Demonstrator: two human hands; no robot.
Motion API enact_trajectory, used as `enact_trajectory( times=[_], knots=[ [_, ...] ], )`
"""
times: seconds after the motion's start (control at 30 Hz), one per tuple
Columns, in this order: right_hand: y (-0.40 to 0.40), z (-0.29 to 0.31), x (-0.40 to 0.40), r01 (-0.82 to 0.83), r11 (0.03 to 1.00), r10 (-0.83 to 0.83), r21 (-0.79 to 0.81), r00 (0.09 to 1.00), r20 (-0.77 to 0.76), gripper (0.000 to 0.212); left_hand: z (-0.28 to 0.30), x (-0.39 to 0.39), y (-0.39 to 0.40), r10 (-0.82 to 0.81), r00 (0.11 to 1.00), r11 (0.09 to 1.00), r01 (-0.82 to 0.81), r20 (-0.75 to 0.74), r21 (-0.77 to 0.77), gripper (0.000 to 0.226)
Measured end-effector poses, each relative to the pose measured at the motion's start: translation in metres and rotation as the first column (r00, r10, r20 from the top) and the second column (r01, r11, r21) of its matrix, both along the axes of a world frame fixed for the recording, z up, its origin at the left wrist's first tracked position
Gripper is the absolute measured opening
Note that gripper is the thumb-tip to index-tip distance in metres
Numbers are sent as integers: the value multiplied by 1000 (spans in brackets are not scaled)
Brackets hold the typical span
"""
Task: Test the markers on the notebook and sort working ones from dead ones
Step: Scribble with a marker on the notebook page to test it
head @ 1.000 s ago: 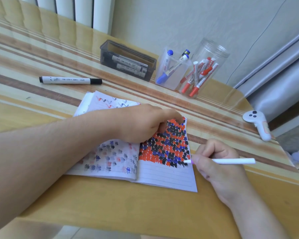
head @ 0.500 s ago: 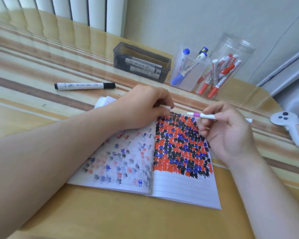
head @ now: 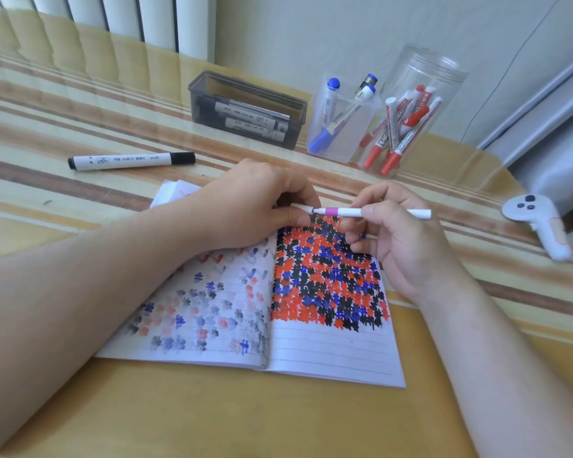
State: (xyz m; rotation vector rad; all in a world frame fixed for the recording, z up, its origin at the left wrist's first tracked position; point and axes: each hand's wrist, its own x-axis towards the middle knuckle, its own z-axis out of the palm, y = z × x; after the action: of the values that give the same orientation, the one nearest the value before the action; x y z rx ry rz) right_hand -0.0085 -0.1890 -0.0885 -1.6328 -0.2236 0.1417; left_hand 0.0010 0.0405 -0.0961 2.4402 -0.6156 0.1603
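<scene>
right hand (head: pixel 401 239) gripping white pen (head: pixel 377 212) with pink band, holding it level above top edge of open notebook (head: pixel 328 352). left hand (head: pixel 258 206) fingers pinching white cap (head: pixel 301 207) at pen tip. notebook lying on table (head: pixel 212 418), right page bearing red, blue, black marks. black marker (head: pixel 131 161) lying apart, far left of notebook.
</scene>
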Motion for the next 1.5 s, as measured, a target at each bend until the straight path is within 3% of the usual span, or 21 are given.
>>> enact_trajectory(
  times=[0.33,0.43,0.5,0.57,0.67,0.73,0.87,1.0,1.17,1.3,1.37,1.5],
  knots=[
    [-2,-2,-2,-55,994,62,-91,996,71,13,0,0,2,-7,1000,1000,7,12,-25,15],
    [-6,1,-1,-80,997,80,-9,997,23,27,4,-1,3,-2,1000,999,3,3,-43,12],
    [-10,2,1,-42,999,41,21,999,20,20,7,-2,5,5,1000,999,-5,1,-52,9],
    [-13,-1,4,42,981,-10,-189,986,168,2,8,-3,5,-4,1000,998,3,-7,-62,9],
    [-8,-9,-3,36,852,151,-522,938,311,5,10,-8,1,-33,999,995,30,-34,-93,13],
    [0,-11,-11,85,801,201,-592,894,401,8,12,-12,-3,-70,997,994,69,-12,-84,17],
    [15,-9,-21,199,824,169,-531,808,565,16,22,-18,-6,-100,989,990,110,108,-89,20],
    [14,-13,-17,191,837,136,-513,836,532,20,19,-18,-11,-101,993,992,105,62,-72,23],
    [4,-16,-7,101,808,137,-580,926,352,21,-1,-14,-18,-83,997,995,83,3,-48,17],
    [6,-17,-5,150,848,40,-508,939,343,19,-1,-11,-10,-16,996,984,-1,-92,-179,10],
    [11,-17,-7,210,756,59,-620,922,384,25,-2,-13,-12,47,996,982,-61,-82,-177,9],
    [15,-10,-22,229,519,215,-823,897,386,23,1,-26,-28,89,995,993,-85,-40,84,13]
  ],
)
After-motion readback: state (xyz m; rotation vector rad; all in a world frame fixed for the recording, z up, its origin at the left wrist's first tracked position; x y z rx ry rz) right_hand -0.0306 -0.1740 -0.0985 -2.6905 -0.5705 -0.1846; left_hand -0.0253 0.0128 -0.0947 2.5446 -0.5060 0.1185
